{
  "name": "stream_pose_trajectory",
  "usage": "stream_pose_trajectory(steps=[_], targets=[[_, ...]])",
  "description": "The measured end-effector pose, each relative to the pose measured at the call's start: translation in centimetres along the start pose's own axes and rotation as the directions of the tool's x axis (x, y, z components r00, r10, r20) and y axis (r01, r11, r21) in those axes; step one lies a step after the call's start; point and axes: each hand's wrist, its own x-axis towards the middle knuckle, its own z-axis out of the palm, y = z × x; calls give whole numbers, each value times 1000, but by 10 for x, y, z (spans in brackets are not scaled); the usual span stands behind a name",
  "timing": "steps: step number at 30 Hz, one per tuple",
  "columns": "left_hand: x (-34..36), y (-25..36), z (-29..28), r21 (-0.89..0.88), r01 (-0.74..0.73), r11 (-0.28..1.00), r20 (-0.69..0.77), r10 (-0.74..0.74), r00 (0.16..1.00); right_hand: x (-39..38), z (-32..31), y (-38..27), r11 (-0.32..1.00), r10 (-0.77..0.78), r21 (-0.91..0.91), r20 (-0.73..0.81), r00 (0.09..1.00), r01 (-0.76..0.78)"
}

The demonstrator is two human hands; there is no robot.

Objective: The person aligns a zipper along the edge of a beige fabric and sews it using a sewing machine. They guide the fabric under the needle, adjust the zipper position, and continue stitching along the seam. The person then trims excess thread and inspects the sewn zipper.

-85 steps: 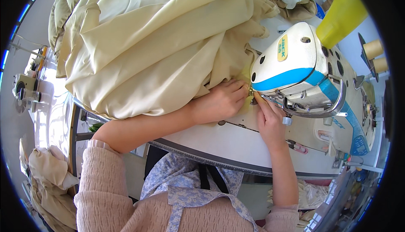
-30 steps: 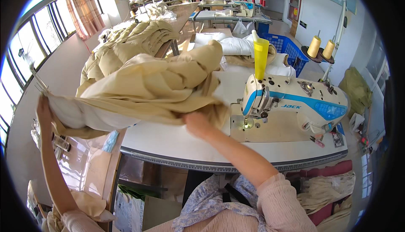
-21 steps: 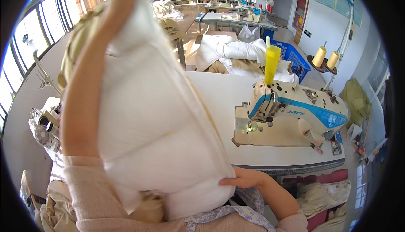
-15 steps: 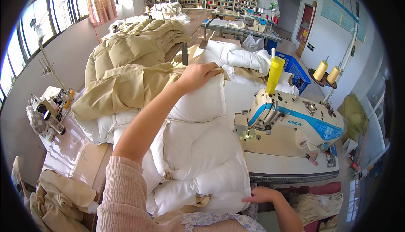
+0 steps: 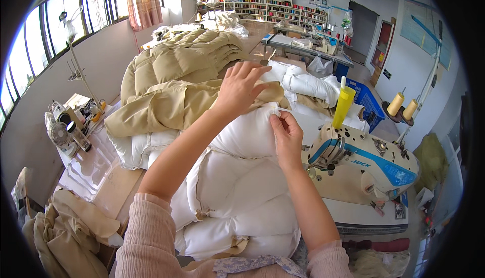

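Observation:
A white padded quilted piece (image 5: 237, 177), puffy and stitched in sections, lies across the sewing table in front of me. Khaki fabric (image 5: 166, 107) is folded over its far part. My right hand (image 5: 287, 137) pinches the quilted piece's edge near its far right corner. Just above that, my left hand (image 5: 239, 90) hovers over the khaki fabric with its fingers apart and nothing in them. To the right of the padding stands a white and blue sewing machine (image 5: 361, 162); its needle area is partly hidden behind my right hand and wrist.
A yellow holder (image 5: 344, 106) stands on the machine, with two thread cones (image 5: 402, 107) beyond it. Khaki quilted padding (image 5: 187, 58) is heaped behind. At the left sits a small fan (image 5: 60, 134). A blue basket (image 5: 368, 104) holds white padding.
My right hand has risen from the near edge to the far right corner and pinched it. My left hand has let go there and lifted. The view has shifted left.

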Motion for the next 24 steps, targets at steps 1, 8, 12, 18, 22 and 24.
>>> stream_pose_trajectory(steps=[1, 8, 12, 18, 22, 24], targets=[[-1, 6, -7, 105, 2, 994, -118, 11, 993, -3, 0, -3, 999, 42, -18, -32, 999, -42], [-51, 42, -23, -314, 171, 934, 206, -109, 972, -9, -5, -10, 999, -7, -32, 21, 1000, 8], [-48, 33, -27, -342, 257, 904, 339, -136, 931, -13, -9, -10, 987, -74, -136, 71, 995, 83], [-29, 40, -52, -185, 197, 963, 485, -85, 871, -18, -1, -17, 990, -107, -79, 101, 989, 115], [-20, 45, -90, -126, 382, 916, 475, -282, 833, -42, -2, -32, 995, 9, -98, 295, 955, 21], [-7, 35, -118, -213, 584, 784, 389, -480, 786, -63, -11, -46, 842, 272, -540, 448, 852, 16]])
